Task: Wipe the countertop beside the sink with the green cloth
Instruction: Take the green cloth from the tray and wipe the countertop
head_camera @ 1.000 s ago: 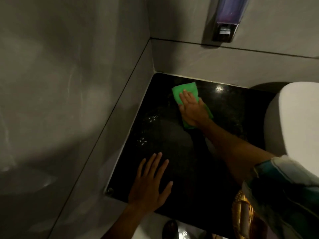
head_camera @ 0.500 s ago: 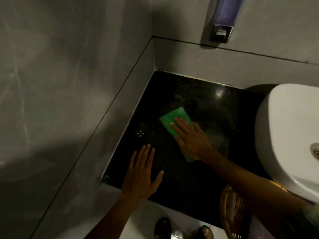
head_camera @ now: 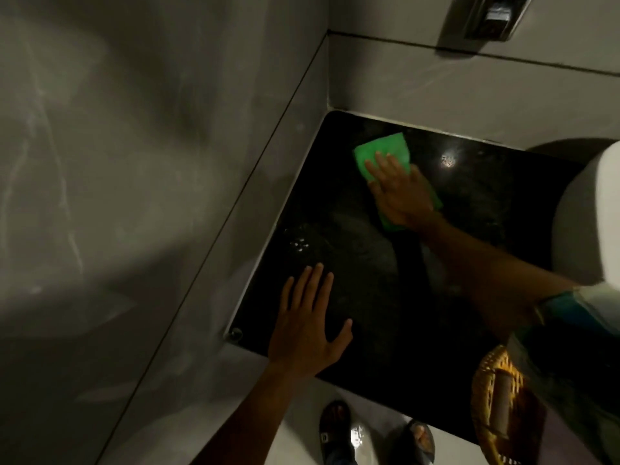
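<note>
A green cloth [head_camera: 385, 151] lies flat on the black glossy countertop [head_camera: 469, 250], near its far left corner. My right hand [head_camera: 401, 194] presses down on the cloth with fingers spread, covering its near half. My left hand [head_camera: 310, 325] rests flat and empty on the countertop's near left part, fingers apart. The white sink [head_camera: 590, 216] stands at the right edge of the counter, only partly in view.
Grey tiled walls [head_camera: 167, 162] close in the counter on the left and at the back. A soap dispenser [head_camera: 493, 15] hangs on the back wall. A woven basket [head_camera: 496, 407] sits below the counter's front right, and two sandalled feet [head_camera: 335, 427] stand on the floor.
My right hand has slid the green cloth away from me, from the middle of the counter back toward the far left corner. My left hand has stayed planted on the counter.
</note>
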Demonstrator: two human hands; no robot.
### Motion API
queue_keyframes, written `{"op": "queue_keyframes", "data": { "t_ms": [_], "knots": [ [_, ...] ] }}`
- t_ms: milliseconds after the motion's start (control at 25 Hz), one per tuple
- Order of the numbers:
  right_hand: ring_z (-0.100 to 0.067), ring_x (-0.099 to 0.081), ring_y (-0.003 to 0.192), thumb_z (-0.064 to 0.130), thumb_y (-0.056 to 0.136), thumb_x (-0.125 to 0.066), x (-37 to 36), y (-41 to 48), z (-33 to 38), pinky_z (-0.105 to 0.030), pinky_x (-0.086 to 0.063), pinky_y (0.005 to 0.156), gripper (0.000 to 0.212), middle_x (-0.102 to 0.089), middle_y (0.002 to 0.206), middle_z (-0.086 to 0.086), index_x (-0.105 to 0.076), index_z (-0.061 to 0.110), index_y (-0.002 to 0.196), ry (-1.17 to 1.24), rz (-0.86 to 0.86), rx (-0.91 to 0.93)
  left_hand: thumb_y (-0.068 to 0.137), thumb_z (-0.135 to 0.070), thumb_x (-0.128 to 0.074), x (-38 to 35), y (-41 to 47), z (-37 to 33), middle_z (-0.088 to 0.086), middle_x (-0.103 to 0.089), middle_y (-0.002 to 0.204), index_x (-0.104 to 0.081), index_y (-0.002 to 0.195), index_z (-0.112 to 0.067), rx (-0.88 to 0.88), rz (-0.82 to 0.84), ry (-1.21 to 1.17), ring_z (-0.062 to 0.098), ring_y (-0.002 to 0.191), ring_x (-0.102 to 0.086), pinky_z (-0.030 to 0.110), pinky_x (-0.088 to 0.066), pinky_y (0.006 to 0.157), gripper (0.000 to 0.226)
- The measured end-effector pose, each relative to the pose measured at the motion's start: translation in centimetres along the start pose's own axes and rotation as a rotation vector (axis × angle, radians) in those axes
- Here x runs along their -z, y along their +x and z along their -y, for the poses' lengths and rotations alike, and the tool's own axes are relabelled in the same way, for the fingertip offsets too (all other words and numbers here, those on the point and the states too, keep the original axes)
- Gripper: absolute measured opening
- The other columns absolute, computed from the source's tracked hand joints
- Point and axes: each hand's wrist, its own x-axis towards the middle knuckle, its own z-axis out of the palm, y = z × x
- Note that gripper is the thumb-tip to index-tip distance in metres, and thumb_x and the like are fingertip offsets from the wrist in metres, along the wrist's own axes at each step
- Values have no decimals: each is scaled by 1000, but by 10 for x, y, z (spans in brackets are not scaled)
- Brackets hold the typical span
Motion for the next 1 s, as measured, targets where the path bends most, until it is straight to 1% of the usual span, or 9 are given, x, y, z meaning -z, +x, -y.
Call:
{"op": "queue_keyframes", "data": {
  "t_ms": [120, 240, 320, 520, 600, 720, 800, 880, 1000],
  "knots": [
    [-18, -16, 149, 36, 100, -31, -10, -25, 48, -51, -16, 116, 51, -19, 162, 2, -24, 30, 150, -54, 36, 119, 87, -59, -39, 8, 1, -5, 4, -24, 160, -26, 149, -19, 62, -59, -13, 19, 148, -16, 44, -13, 122, 75],
    [-18, -17, 149, 38, 98, -30, -18, -55, 89, -53, -16, 116, 51, -22, 161, 3, -26, 32, 149, -15, 68, 227, 94, -50, -35, 14, -32, 4, 7, -30, 157, -28, 148, -14, 260, -180, -91, 20, 146, -24, 42, -19, 120, 65],
    [-20, -19, 148, 38, 97, -30, -22, -77, 115, -53, -17, 116, 52, -24, 160, 3, -27, 31, 149, 7, 73, 286, 96, -52, -29, 12, -73, 21, 8, -22, 159, -21, 150, -11, 292, -142, -50, 21, 147, -21, 35, -13, 120, 68],
    [-21, -24, 147, 37, 96, -35, -31, -171, 163, -50, -17, 117, 54, -28, 159, 0, -32, 25, 148, 19, 72, 350, 95, -59, -21, 15, -116, 53, 12, -15, 160, -15, 150, -7, 173, 26, 80, 26, 148, -16, 28, 1, 120, 77],
    [-21, -25, 147, 35, 93, -38, -29, -202, 140, -51, -22, 116, 56, -29, 158, -2, -34, 24, 147, 35, 80, 290, 94, -61, -20, 16, -116, 56, 12, -11, 161, -11, 151, -7, 142, 38, 95, 25, 149, -12, 27, 4, 121, 79],
    [-21, -18, 149, 33, 96, -34, -15, -203, 73, -52, -24, 115, 57, -19, 161, -4, -24, 23, 150, 31, 78, -4, 93, -63, -17, 14, -118, 60, 10, -6, 162, -6, 152, -10, 120, 38, 103, 24, 150, -7, 25, 8, 120, 80],
    [-22, -12, 150, 33, 101, -31, -3, -176, 50, -52, -21, 114, 54, -12, 163, -4, -17, 23, 152, 49, 66, -169, 92, -65, -15, 11, -119, 62, 7, -2, 162, -2, 152, -14, 111, 23, 87, 21, 150, -3, 28, 3, 122, 80],
    [-25, -12, 150, 32, 103, -26, 0, -150, 76, -51, -22, 113, 52, -10, 163, -5, -15, 21, 153, 43, 75, -84, 92, -64, -15, 12, -123, 66, 6, -3, 162, -4, 152, -13, 112, 25, 64, 19, 150, -2, 33, -5, 122, 79],
    [-25, -10, 150, 32, 102, -26, -19, -162, 149, -53, -19, 115, 53, -10, 163, -4, -15, 21, 153, 20, 117, 162, 97, -51, -21, 20, -132, 72, 13, -17, 159, -18, 149, -3, 102, 8, 85, 25, 148, -16, 32, -11, 120, 71]
  ]
}}
